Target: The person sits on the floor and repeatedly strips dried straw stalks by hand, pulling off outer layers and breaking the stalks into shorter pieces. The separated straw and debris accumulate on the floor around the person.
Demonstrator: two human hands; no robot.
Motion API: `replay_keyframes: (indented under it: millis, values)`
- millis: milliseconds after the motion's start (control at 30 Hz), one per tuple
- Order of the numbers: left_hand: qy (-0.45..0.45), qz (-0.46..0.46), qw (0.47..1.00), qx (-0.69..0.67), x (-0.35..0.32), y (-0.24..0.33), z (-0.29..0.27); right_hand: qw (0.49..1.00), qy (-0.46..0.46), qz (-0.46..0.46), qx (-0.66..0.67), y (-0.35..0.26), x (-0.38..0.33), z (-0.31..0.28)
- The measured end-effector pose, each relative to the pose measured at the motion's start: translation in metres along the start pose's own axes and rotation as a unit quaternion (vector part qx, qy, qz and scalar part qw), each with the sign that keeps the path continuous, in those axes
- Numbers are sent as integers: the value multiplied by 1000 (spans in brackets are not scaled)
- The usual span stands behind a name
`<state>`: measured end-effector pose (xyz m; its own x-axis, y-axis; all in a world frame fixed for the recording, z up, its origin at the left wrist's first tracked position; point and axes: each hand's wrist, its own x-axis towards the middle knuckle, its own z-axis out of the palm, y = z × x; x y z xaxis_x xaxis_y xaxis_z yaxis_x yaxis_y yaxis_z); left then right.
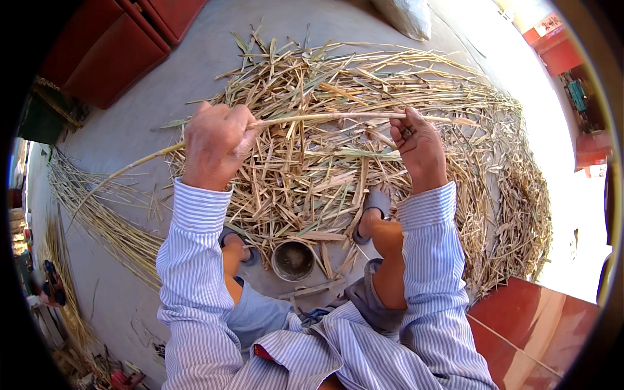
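A long pale reed stalk point(325, 117) stretches crosswise between my two hands, above a heap of dry husks and stalks point(305, 169). My left hand point(216, 140) is wrapped round it in a fist, knuckles up. From that fist the stalk's thin end bends down to the left, toward a bundle of stripped stalks point(110, 218) on the floor. My right hand point(419, 144) pinches the stalk between thumb and fingers, its other fingers curled. A short leafy tip sticks out to the right of the pinch. What lies inside my left fist is hidden.
A round metal bowl point(292, 260) sits between my sandalled feet. Red furniture point(117, 52) stands at the far left, a pale sack point(406, 16) at the back. A reddish panel point(526, 325) lies at the near right. More uncut stalks point(448, 84) spread behind the heap.
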<state>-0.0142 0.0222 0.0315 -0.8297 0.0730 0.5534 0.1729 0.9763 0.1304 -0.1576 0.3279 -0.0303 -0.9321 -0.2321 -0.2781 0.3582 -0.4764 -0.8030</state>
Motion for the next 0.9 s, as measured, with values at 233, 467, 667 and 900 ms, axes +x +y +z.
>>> replay_keyframes:
  millis: [233,467,667,900]
  values:
    - [-27,-50,987,151,-12,-24,2,1000,-13,1,4,8,-5,20]
    - [25,-42,993,-107,-11,21,60,988,-130,74,-23,64,-30,77]
    - [16,-32,990,-136,-12,12,69,993,-107,39,-41,71,-31,85]
    - [20,-78,973,-218,-21,13,85,980,-115,-30,-159,74,-37,90]
